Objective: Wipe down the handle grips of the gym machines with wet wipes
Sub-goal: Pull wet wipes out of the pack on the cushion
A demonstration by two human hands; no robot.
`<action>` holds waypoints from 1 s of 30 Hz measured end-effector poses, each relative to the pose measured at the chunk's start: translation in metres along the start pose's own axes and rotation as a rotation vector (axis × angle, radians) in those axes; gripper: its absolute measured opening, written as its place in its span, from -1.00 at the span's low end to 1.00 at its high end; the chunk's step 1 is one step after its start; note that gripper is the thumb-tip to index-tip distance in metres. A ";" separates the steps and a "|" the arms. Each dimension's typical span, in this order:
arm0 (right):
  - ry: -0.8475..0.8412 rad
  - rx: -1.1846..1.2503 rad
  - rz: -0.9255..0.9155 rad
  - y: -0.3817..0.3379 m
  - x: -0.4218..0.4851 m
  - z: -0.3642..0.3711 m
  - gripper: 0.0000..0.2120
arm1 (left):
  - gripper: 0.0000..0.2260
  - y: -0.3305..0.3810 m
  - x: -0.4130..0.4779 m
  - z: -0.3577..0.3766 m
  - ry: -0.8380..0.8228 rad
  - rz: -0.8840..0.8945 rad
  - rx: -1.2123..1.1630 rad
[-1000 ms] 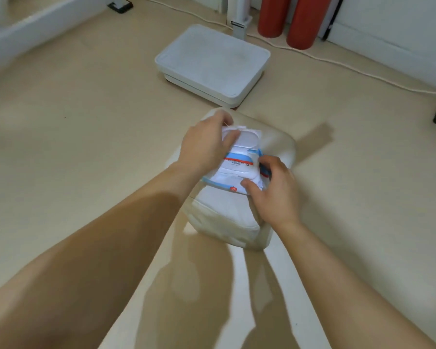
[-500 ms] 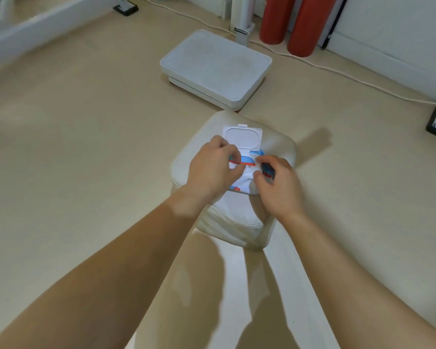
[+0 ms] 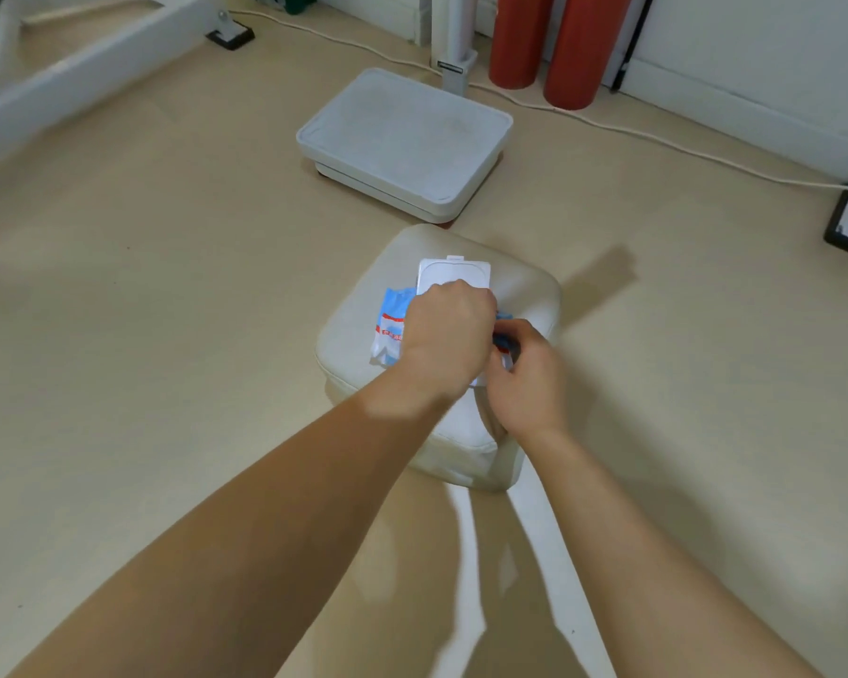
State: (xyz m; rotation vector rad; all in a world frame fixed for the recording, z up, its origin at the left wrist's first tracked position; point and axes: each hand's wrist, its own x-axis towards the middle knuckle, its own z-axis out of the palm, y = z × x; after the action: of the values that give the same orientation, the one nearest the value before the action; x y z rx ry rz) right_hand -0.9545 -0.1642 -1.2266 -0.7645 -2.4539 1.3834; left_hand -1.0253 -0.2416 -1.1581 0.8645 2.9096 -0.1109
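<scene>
Your wet wipe pack lies on a cream padded seat, its flip lid standing open. Your left hand reaches into the opening, fingers hidden, grip unclear. Your right hand pinches the pack's edge. Expect soft, crinkly, light packaging; steady it while pulling a damp sheet.

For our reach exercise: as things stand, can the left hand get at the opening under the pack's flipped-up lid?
Probably yes. The lid stands open and the left hand is already over the pack, with nothing in between; the opening itself is hidden under it.
</scene>
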 end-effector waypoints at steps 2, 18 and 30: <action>-0.011 -0.024 -0.011 0.002 0.002 0.000 -0.81 | -0.86 0.004 0.000 -0.001 -0.014 0.033 0.016; -0.080 -0.261 -0.130 -0.012 0.011 0.001 -0.67 | -0.89 -0.076 -0.018 0.029 0.121 -0.460 -1.234; -0.103 -0.758 -0.537 -0.039 0.049 0.010 -0.93 | -0.86 -0.090 -0.020 0.050 0.124 -0.513 -1.509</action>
State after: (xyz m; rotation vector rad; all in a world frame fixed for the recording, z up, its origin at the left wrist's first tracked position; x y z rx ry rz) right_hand -1.0130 -0.1617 -1.2015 -0.0990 -2.9557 0.2965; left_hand -1.0539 -0.3327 -1.2019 -0.1568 2.1632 1.7807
